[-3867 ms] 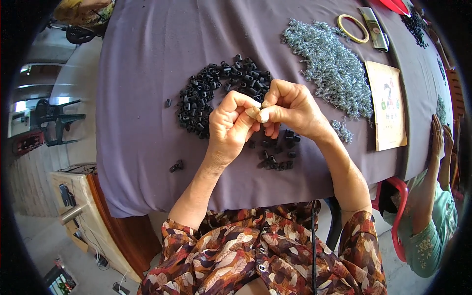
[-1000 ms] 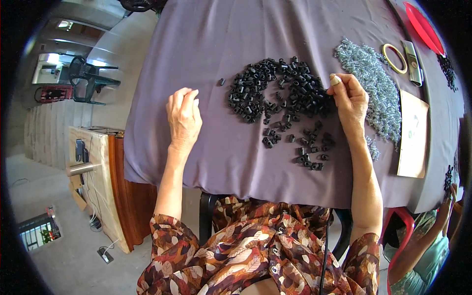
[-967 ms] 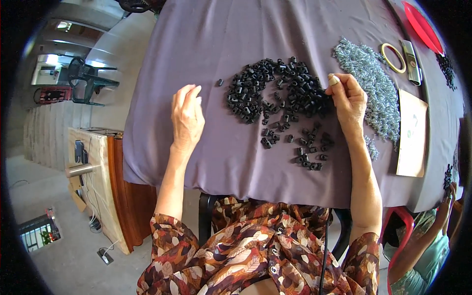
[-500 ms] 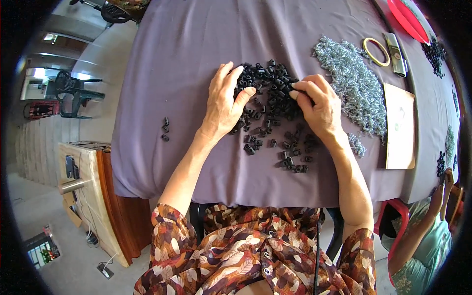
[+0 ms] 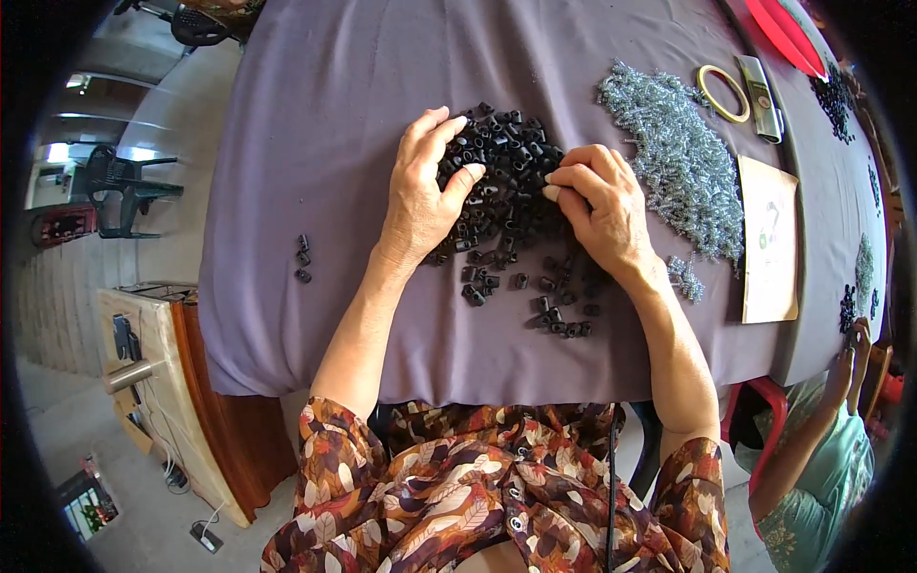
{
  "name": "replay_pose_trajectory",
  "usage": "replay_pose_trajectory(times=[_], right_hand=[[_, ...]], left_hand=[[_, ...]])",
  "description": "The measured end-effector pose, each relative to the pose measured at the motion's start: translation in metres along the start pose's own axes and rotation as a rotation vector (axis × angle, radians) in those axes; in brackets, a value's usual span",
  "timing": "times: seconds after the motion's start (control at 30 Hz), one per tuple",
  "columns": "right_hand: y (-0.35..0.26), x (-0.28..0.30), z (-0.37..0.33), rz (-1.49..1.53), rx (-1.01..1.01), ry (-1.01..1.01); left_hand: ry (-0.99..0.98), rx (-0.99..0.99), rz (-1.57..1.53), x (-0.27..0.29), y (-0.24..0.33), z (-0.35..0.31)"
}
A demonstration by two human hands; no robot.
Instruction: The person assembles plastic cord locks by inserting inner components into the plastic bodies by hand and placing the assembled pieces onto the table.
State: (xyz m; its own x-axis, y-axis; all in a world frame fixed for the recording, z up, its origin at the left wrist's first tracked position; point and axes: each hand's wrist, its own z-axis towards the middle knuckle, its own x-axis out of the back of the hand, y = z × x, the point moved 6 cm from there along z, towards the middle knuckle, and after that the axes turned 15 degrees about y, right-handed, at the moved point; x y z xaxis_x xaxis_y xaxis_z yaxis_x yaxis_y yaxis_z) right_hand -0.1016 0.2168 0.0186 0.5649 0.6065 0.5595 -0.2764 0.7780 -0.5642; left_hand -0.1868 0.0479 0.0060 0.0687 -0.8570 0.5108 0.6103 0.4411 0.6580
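Black tubular fittings heaped on cloth-covered surface, few strays off left. Left hand spread, cupping heap's left edge. Right hand pinched at right edge; can't tell if gripping a fitting. Silvery small-parts pile farther right.

left hand, thumb spread, against the left side of a heap of small black parts; right hand at its right side, in a pinching pose — any piece held there is hard to make out. farther right, a silvery pile and a tan sheet.
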Motion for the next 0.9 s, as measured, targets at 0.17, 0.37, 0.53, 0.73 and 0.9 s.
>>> replay_pose_trajectory(times=[0.17, 0.37, 0.53, 0.73, 0.9], right_hand=[[0.002, 0.0, 0.001, 0.013, -0.037, -0.015], [-0.005, 0.005, 0.004, -0.029, 0.012, 0.021], [-0.029, -0.005, 0.003, -0.033, 0.132, -0.06], [-0.027, -0.007, 0.0, -0.015, 0.112, -0.114], [-0.027, 0.0, 0.005, 0.0, 0.065, -0.218]], left_hand=[[0.043, -0.072, -0.039, 0.007, 0.004, 0.0], [-0.011, -0.108, -0.009, 0.006, 0.015, -0.003], [-0.052, -0.119, 0.018, 0.007, 0.013, -0.004], [-0.14, -0.095, 0.055, 0.004, 0.013, -0.007], [-0.168, -0.09, 0.068, 0.004, 0.017, -0.008]])
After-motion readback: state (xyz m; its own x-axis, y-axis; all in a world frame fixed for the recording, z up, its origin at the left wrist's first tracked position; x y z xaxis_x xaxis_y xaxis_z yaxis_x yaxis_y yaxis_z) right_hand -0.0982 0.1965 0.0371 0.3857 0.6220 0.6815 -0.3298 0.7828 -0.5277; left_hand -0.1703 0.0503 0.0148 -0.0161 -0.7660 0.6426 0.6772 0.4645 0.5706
